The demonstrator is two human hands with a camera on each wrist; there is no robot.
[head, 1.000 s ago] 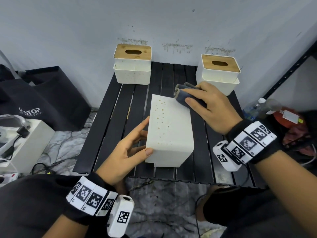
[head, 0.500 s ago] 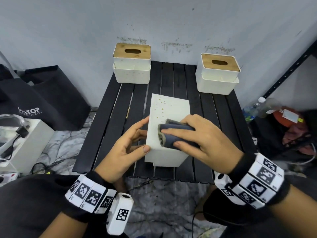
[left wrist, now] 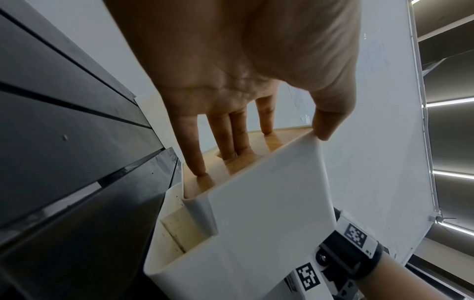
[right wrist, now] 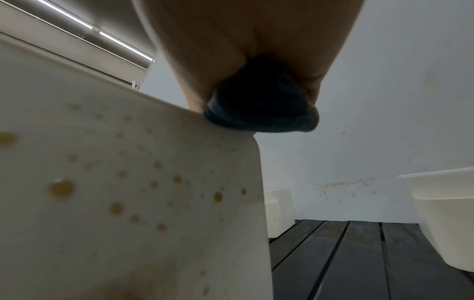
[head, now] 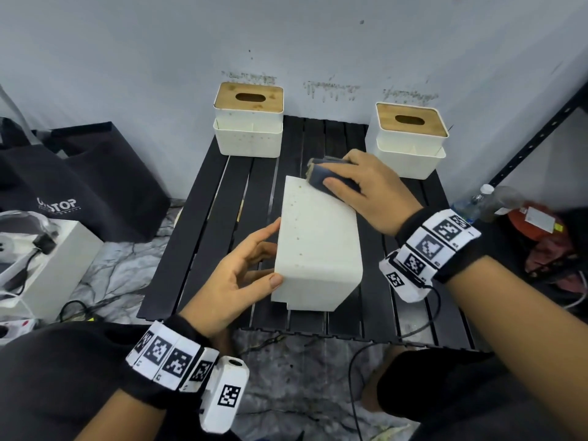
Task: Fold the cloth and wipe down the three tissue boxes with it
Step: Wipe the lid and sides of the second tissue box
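A black slatted bench stands against a pale wall, with a black tote bag and a white box holding cables on the floor to its left, and a plastic bottle beside red clutter to its right. Two upright tissue boxes with wooden lids sit at the bench's far edge, the left tissue box and the right tissue box, well apart. Between them and nearer the person lies the tipped tissue box, its spotted white underside facing up.

The left hand braces this box: straight fingers press the wooden lid, the thumb rests on the white edge. The right hand grasps the folded dark cloth, pressing it onto the box's far right corner.

Half a second ago the cloth lay near the box's front edge; it has since travelled to the far end, where it also was a second ago. The left hand has kept its place.

In the right wrist view the cloth is dark and the fingers around it are hard to make out; the yellowish spots appear to be stains.
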